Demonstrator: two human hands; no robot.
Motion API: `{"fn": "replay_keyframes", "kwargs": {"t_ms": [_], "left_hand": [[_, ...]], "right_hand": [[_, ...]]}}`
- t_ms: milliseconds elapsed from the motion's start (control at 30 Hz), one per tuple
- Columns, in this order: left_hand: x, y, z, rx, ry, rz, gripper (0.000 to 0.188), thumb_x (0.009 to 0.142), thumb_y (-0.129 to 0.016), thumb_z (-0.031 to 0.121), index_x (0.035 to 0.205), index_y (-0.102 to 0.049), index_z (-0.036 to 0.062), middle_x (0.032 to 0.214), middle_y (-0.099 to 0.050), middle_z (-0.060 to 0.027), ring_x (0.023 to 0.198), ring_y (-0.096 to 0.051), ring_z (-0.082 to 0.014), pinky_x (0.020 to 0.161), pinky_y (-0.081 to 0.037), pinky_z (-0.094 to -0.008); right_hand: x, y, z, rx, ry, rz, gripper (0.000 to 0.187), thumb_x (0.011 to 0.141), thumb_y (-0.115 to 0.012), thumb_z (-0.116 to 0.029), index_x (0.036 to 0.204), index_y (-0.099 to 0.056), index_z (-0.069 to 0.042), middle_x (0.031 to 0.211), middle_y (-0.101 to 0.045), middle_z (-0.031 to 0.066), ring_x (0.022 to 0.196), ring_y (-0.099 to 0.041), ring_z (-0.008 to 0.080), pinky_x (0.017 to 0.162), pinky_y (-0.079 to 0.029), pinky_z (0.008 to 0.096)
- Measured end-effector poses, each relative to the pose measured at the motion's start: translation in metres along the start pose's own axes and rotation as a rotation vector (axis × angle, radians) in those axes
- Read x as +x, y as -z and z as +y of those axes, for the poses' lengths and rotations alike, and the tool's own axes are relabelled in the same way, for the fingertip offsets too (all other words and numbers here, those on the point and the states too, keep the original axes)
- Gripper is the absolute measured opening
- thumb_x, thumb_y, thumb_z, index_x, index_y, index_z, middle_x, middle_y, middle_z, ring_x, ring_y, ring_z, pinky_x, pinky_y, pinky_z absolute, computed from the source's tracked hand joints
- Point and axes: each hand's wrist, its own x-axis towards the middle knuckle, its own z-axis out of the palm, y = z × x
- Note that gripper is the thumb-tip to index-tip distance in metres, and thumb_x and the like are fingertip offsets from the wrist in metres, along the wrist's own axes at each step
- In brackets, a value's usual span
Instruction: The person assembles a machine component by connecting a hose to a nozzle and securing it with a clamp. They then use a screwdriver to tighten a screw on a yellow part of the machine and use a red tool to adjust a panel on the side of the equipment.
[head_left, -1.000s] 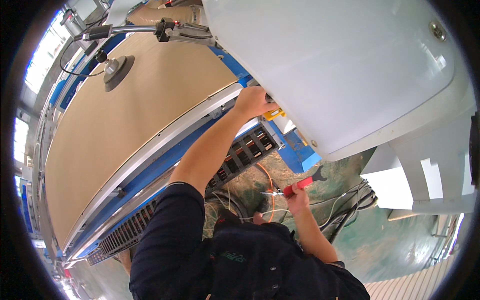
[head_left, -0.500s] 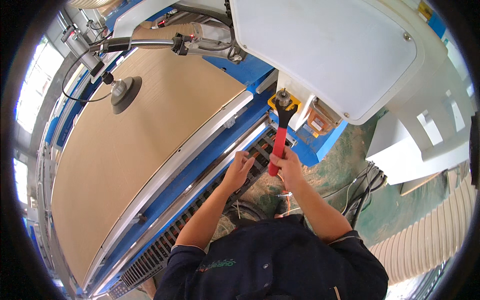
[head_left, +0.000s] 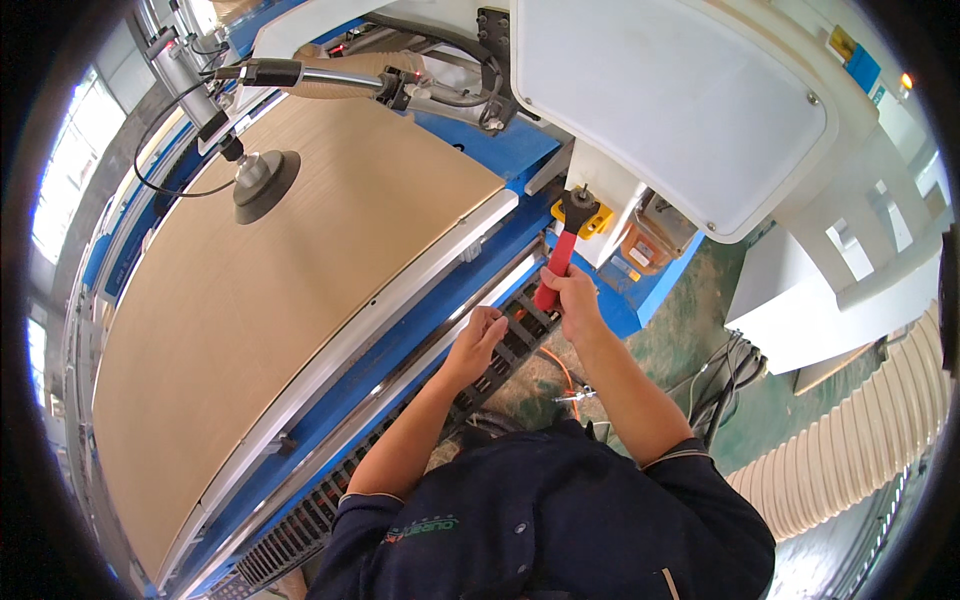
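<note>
Just past the machine bed's (head_left: 480, 222) right-hand corner, my red-handled wrench (head_left: 563, 258) has shifted onto the metal tool holder (head_left: 584, 194), its head overlapping it: probably seated now. The right hand (head_left: 575, 298) grips its handle; the left hand (head_left: 477, 348) curls apart beside the cable chain (head_left: 300, 525), contents unclear to me.
</note>
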Motion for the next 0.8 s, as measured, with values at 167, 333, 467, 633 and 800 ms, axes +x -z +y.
{"fn": "replay_keyframes", "kwargs": {"t_ms": [167, 333, 467, 633, 800], "left_hand": [[0.008, -0.011, 0.015, -0.001, 0.049, -0.013, 0.031, 0.102, -0.05, 0.029, 0.114, -0.049, 0.0005, 0.087, -0.054, -0.0053, 0.08, -0.051, -0.0135, 0.074, -0.043, -0.0286], [0.022, -0.029, 0.02, -0.008, -0.042, 0.057, 0.033, 0.1, -0.054, 0.026, 0.115, -0.048, -0.0018, 0.094, -0.054, -0.0074, 0.082, -0.051, -0.0135, 0.074, -0.043, -0.0292], [0.037, -0.046, 0.032, 0.166, -0.202, 0.312, 0.035, 0.097, -0.058, 0.025, 0.116, -0.048, -0.0021, 0.103, -0.053, -0.0145, 0.085, -0.055, -0.022, 0.077, -0.045, -0.0336], [0.067, -0.069, 0.063, 0.399, -0.409, 0.453, 0.033, 0.094, -0.058, 0.022, 0.114, -0.049, -0.002, 0.11, -0.053, -0.0221, 0.099, -0.053, -0.0376, 0.086, -0.046, -0.0421], [0.088, -0.074, 0.065, 0.433, -0.452, 0.5, 0.023, 0.091, -0.061, 0.017, 0.104, -0.054, -0.0003, 0.107, -0.057, -0.0195, 0.098, -0.053, -0.0364, 0.085, -0.045, -0.0421]], "right_hand": [[0.004, 0.0, 0.001, 0.043, -0.005, 0.002, 0.017, 0.088, -0.069, -0.013, 0.099, -0.059, -0.005, 0.081, -0.064, 0.005, 0.067, -0.062, 0.0168, 0.06, -0.051, 0.0323], [0.006, 0.002, 0.003, 0.015, 0.032, -0.046, 0.018, 0.087, -0.07, -0.017, 0.096, -0.06, -0.005, 0.08, -0.063, 0.0054, 0.068, -0.061, 0.0168, 0.062, -0.05, 0.0318], [0.009, -0.002, -0.005, 0.121, -0.036, -0.057, 0.019, 0.09, -0.065, -0.024, 0.09, -0.059, -0.006, 0.077, -0.061, 0.0037, 0.068, -0.06, 0.0172, 0.063, -0.048, 0.0301], [0.037, -0.013, -0.006, 0.465, -0.192, -0.108, 0.026, 0.095, -0.054, -0.03, 0.082, -0.058, -0.008, 0.072, -0.057, 0.0029, 0.066, -0.057, 0.0176, 0.062, -0.047, 0.0297], [0.055, -0.009, 0.006, 0.631, -0.254, -0.225, 0.027, 0.095, -0.05, -0.029, 0.079, -0.057, -0.008, 0.071, -0.057, 0.0032, 0.065, -0.057, 0.0179, 0.061, -0.046, 0.0306]]}}
